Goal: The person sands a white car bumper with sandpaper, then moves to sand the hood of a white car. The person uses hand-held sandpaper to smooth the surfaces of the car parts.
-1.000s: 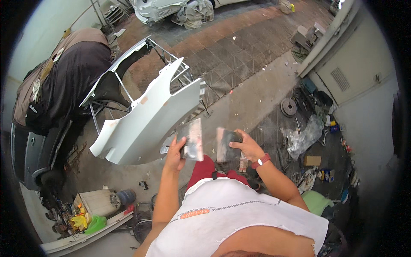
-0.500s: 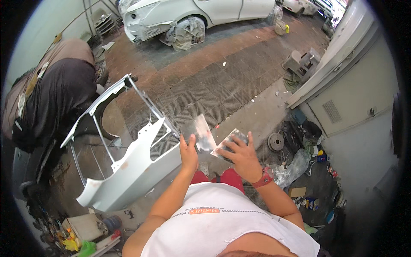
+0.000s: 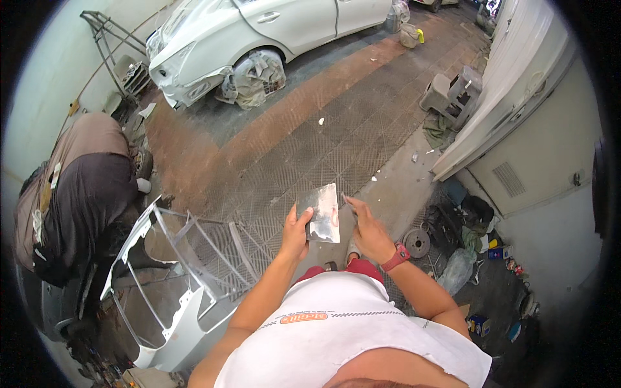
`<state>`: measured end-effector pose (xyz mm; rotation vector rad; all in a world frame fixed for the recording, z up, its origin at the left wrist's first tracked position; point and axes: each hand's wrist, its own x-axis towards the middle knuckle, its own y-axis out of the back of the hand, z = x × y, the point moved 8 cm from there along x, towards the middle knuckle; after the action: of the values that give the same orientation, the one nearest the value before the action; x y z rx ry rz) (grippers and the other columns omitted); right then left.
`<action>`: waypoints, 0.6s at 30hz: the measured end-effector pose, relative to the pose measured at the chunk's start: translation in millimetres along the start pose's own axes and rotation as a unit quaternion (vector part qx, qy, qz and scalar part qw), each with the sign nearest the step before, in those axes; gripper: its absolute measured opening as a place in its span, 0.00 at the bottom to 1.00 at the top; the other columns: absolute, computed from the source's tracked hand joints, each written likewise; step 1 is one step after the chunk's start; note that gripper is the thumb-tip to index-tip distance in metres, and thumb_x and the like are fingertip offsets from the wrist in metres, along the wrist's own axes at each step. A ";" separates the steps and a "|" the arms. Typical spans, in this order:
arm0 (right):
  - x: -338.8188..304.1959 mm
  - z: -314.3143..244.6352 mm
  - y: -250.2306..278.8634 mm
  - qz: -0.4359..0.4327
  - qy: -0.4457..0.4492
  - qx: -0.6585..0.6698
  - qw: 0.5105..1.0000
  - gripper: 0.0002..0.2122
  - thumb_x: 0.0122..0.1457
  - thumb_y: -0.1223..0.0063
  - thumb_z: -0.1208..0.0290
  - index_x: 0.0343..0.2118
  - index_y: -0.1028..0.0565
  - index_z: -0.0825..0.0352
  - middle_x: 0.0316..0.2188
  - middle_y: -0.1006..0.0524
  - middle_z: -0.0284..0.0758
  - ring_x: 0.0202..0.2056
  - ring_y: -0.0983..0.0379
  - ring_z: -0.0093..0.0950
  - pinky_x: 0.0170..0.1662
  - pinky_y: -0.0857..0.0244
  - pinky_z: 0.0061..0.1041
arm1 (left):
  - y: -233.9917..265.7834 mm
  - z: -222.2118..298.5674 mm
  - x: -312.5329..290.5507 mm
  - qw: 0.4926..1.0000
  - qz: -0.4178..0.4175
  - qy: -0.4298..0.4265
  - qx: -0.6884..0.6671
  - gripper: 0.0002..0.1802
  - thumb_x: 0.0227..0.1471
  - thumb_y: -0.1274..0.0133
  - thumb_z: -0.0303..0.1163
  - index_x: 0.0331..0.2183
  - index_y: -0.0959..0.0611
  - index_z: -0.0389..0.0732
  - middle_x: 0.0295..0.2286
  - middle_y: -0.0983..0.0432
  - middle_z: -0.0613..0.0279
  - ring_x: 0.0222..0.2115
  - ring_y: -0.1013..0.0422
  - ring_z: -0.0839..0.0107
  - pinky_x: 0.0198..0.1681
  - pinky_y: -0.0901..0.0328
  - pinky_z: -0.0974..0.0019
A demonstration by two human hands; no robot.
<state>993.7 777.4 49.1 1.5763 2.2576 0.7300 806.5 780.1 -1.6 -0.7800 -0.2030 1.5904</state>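
Note:
My left hand holds a flat rectangular plate by its left side, thumb on top. Its face is smeared grey and white, with a faint reddish mark near the right edge. Just right of it, my right hand is closed round a thin dark plate, seen almost edge-on and mostly hidden by the fingers. A small gap separates the two plates. To the lower left, a white car fender rests on a metal frame stand, apart from both hands.
Ahead stands a white car with a covered front wheel. A draped dark bulk is at the left. Grey plastic stools stand by the right wall. A round metal disc and bagged clutter lie on the right.
The plate in my right hand has turned from face-up to nearly edge-on. My left hand's plate has shifted right and swung more upright. The view has turned, so the fender sits lower.

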 end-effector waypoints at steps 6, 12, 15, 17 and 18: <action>109.8 35.1 42.5 -0.069 -0.099 0.538 0.834 0.27 0.64 0.48 0.83 0.66 0.37 0.65 0.57 0.27 0.39 0.58 0.28 0.31 0.63 0.35 0.35 | -23.4 51.4 94.5 0.973 0.166 -0.158 -0.002 0.27 0.66 0.48 0.30 0.63 0.32 0.35 0.53 0.25 0.53 0.52 0.26 0.63 0.56 0.30 0.60; 216.7 33.6 30.5 -0.301 -0.088 0.343 0.885 0.30 0.63 0.40 0.73 0.67 0.35 0.75 0.58 0.24 0.40 0.57 0.28 0.28 0.63 0.36 0.29 | 4.0 126.3 145.5 0.900 0.312 -0.302 0.044 0.27 0.68 0.48 0.33 0.63 0.32 0.34 0.56 0.27 0.52 0.56 0.29 0.61 0.61 0.34 0.58; 277.9 66.4 31.7 -0.284 -0.143 0.275 0.907 0.29 0.62 0.41 0.73 0.65 0.34 0.77 0.57 0.23 0.45 0.56 0.27 0.30 0.61 0.34 0.30 | 30.4 139.0 190.0 0.930 0.273 -0.241 -0.053 0.29 0.67 0.47 0.33 0.64 0.33 0.35 0.57 0.29 0.53 0.57 0.30 0.62 0.62 0.35 0.57; 333.3 87.6 44.0 -0.173 -0.148 0.314 0.922 0.26 0.61 0.36 0.70 0.59 0.29 0.74 0.50 0.21 0.40 0.51 0.25 0.27 0.56 0.31 0.28 | 42.9 140.1 233.6 0.966 0.190 -0.148 -0.097 0.28 0.66 0.47 0.32 0.64 0.32 0.36 0.56 0.27 0.53 0.57 0.29 0.62 0.62 0.34 0.57; 359.0 98.1 46.3 -0.146 -0.167 0.373 0.901 0.24 0.61 0.34 0.69 0.57 0.28 0.74 0.48 0.21 0.38 0.50 0.24 0.26 0.56 0.31 0.27 | 47.8 134.3 257.7 0.979 0.162 -0.078 -0.098 0.28 0.65 0.46 0.30 0.64 0.31 0.37 0.54 0.25 0.54 0.54 0.26 0.63 0.60 0.31 0.57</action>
<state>951.2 1148.0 11.1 1.4110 2.5392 -0.5238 694.8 1052.0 -19.9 -0.8728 -0.3659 1.9640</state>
